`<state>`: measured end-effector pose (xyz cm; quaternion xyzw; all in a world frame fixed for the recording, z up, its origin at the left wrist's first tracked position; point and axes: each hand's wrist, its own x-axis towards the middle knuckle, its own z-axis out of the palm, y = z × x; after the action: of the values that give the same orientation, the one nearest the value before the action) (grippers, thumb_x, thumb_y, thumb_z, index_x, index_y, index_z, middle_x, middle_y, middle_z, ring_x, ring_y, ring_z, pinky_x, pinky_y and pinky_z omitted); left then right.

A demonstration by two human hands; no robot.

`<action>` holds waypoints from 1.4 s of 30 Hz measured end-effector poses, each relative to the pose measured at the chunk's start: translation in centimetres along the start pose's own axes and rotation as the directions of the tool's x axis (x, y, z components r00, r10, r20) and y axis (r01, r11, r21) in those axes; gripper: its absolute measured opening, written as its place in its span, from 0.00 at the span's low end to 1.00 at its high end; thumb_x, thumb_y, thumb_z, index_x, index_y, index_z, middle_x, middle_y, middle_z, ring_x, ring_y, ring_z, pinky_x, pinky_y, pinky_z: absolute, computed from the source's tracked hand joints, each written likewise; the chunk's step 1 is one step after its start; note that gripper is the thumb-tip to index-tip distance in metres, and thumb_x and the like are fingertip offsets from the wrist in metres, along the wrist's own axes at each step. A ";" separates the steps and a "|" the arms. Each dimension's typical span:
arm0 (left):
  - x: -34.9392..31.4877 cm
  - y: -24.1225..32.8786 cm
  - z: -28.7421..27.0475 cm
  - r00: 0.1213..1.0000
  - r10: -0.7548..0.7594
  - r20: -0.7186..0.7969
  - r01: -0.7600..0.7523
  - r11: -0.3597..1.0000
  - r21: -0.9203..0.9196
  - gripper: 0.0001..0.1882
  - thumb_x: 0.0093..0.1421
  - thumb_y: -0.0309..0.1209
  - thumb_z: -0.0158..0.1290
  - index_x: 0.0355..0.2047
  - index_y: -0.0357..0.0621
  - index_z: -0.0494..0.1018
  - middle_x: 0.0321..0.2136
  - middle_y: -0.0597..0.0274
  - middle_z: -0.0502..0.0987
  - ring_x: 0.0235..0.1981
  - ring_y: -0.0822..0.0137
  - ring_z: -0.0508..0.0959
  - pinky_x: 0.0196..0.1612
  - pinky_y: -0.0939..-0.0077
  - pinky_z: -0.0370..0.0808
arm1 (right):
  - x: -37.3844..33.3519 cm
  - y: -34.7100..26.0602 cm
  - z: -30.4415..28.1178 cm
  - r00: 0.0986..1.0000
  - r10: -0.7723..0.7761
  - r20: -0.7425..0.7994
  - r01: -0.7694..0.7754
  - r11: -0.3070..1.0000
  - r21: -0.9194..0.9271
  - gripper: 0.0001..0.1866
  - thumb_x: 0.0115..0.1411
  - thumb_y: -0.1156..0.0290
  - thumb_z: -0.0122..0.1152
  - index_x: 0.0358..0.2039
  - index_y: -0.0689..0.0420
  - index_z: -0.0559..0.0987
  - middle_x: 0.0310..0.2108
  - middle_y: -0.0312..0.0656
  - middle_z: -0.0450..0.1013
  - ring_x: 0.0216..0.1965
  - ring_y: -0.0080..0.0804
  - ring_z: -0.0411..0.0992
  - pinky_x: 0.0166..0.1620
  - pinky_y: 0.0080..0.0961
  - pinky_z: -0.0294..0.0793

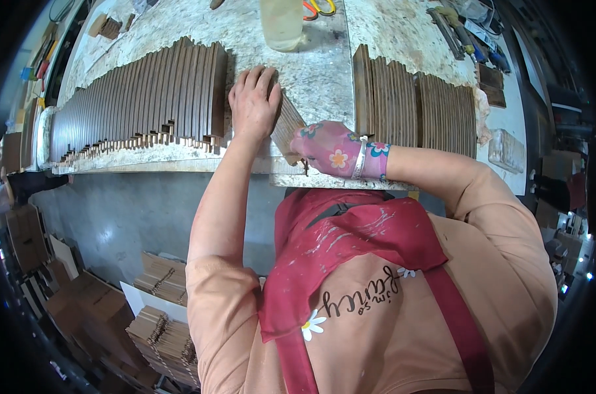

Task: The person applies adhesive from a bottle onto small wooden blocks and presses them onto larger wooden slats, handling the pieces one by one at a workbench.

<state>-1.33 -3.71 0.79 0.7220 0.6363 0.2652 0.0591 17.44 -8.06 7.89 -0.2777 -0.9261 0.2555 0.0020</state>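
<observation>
A brown grooved wooden piece (pixel 288 123) lies slanted on the paint-stained worktable, between my two hands. My left hand (pixel 254 102) is bare and rests on the table with its fingers stretched forward; its thumb side lies against the wooden piece. My right hand (pixel 337 151) wears a pink flowered glove and is closed at the near end of the piece. A small dark bit (pixel 305 167) shows below its fingertips, but what they pinch is hidden. A long row of upright brown wooden pieces (pixel 153 92) stands beside my left hand. Beyond my right hand stands another row (pixel 416 105).
A jar of cloudy yellowish liquid (pixel 281 26) stands ahead, with scissors (pixel 321 9) beside it. Hand tools (pixel 452 33) lie at the far right, above a clear block-shaped package (pixel 506 151). Below the table, cardboard boxes (pixel 91 308) and bundled wooden pieces (pixel 163 341) sit at left.
</observation>
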 end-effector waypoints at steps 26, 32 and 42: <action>0.0 0.0 0.1 1.000 0.003 0.006 -0.003 1.000 -0.009 0.21 0.63 0.42 0.50 0.55 0.52 0.72 0.57 0.60 0.70 0.62 0.54 0.63 0.63 0.56 0.56 | -0.7 -0.2 1.1 0.986 -0.166 -0.020 0.155 0.953 -0.261 0.08 0.54 0.69 0.56 0.35 0.56 0.75 0.31 0.42 0.74 0.32 0.40 0.77 0.32 0.36 0.75; 0.0 0.0 0.1 1.000 0.008 0.005 -0.008 1.000 -0.009 0.22 0.64 0.42 0.49 0.56 0.50 0.71 0.57 0.60 0.70 0.62 0.54 0.63 0.63 0.56 0.56 | -0.4 0.5 1.5 0.974 -0.214 -0.068 0.189 0.945 -0.267 0.06 0.55 0.70 0.54 0.34 0.56 0.74 0.29 0.43 0.74 0.30 0.40 0.77 0.31 0.36 0.75; 0.0 0.1 0.0 1.000 0.004 0.017 -0.004 1.000 -0.015 0.22 0.64 0.42 0.48 0.56 0.50 0.71 0.58 0.59 0.69 0.63 0.54 0.63 0.63 0.55 0.56 | -2.0 4.4 0.6 0.969 -0.026 -0.244 0.040 0.998 0.055 0.07 0.56 0.70 0.54 0.34 0.53 0.78 0.31 0.42 0.75 0.36 0.39 0.75 0.38 0.39 0.73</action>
<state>-1.20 -3.71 0.86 0.7251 0.6323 0.2638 0.0696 21.26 -6.23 5.56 -0.2911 -0.9154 0.2467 0.1279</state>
